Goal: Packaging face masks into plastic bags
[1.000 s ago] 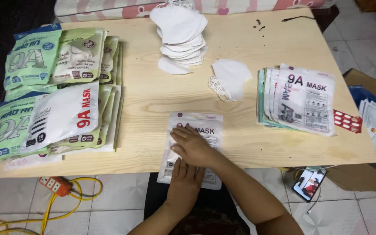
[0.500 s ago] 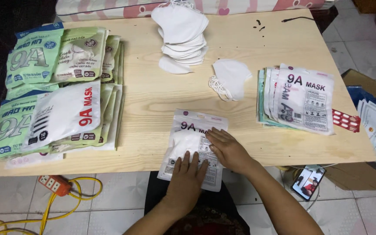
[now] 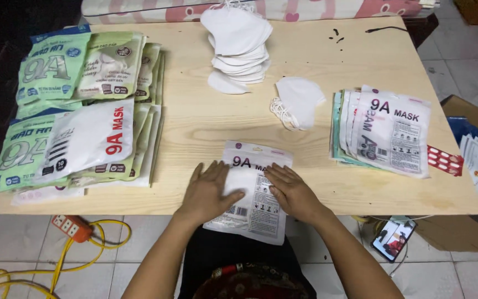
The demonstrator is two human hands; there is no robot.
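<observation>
A white mask pouch [image 3: 253,188] lies at the near edge of the wooden table [image 3: 206,119], its lower end hanging over the edge. My left hand [image 3: 208,191] rests flat on its left side, fingers spread. My right hand [image 3: 291,191] presses flat on its right side. A loose white mask [image 3: 300,99] lies just beyond the pouch. A stack of white masks [image 3: 239,47] sits at the far middle of the table.
Filled white pouches [image 3: 388,130] are stacked at the right. Green and white pouches [image 3: 78,105] are piled on the left. A red blister strip [image 3: 445,160] lies by the right stack. On the floor lie a power strip [image 3: 70,227], yellow cable and a phone [image 3: 394,239].
My right hand slid from the pouch's upper middle to its right side. My left hand moved up onto the pouch's left side, so both now lie flat on it.
</observation>
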